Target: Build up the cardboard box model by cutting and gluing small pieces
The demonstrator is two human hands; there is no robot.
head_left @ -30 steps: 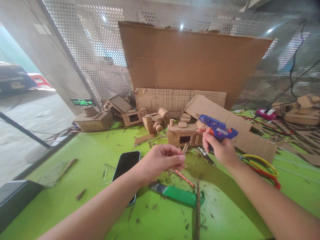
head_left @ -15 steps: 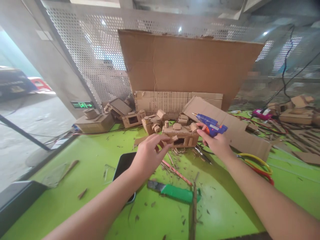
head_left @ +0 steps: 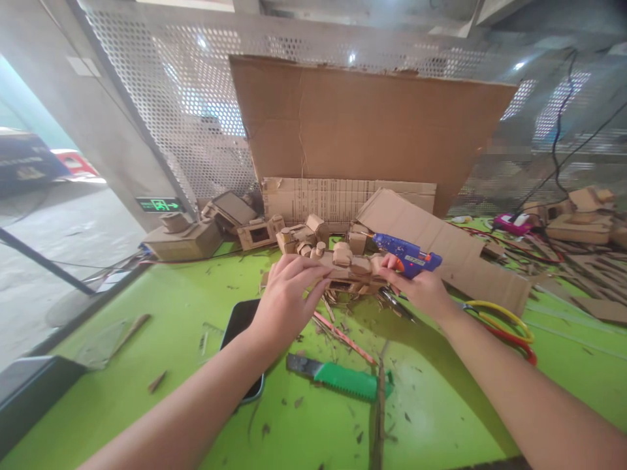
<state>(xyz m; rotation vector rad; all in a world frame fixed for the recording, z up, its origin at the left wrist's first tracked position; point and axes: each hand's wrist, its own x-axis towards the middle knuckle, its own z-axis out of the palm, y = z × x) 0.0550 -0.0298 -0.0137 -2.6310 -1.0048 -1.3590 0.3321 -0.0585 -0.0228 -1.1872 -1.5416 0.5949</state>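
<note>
The brown, box-shaped cardboard camera model (head_left: 337, 267) is positioned between the two hands, toward the back of the glossy green worktop (head_left: 441, 405), with its top face tipped toward the viewer. Whether its base is lifted cannot be told.

The left end of the model is grasped by the left hand (head_left: 289, 290); whether a small part is also pinched there cannot be told, as the fingertips are partly hidden. The blue plastic glue gun (head_left: 406, 251) is gripped in the right hand (head_left: 421, 287), by whose fingers the right end of the model is also touched.

Handling: the model is judged light and fairly stiff, with a dry, non-slip surface. The walls are expected to dent if squeezed hard. The body should be held by its two ends; the small cylindrical cardboard knob (head_left: 320, 249) on top should not be used as a handle, since it may be torn off. Fingers should be kept clear of the pointed metal nozzle (head_left: 365, 234), which may be hot.
</note>
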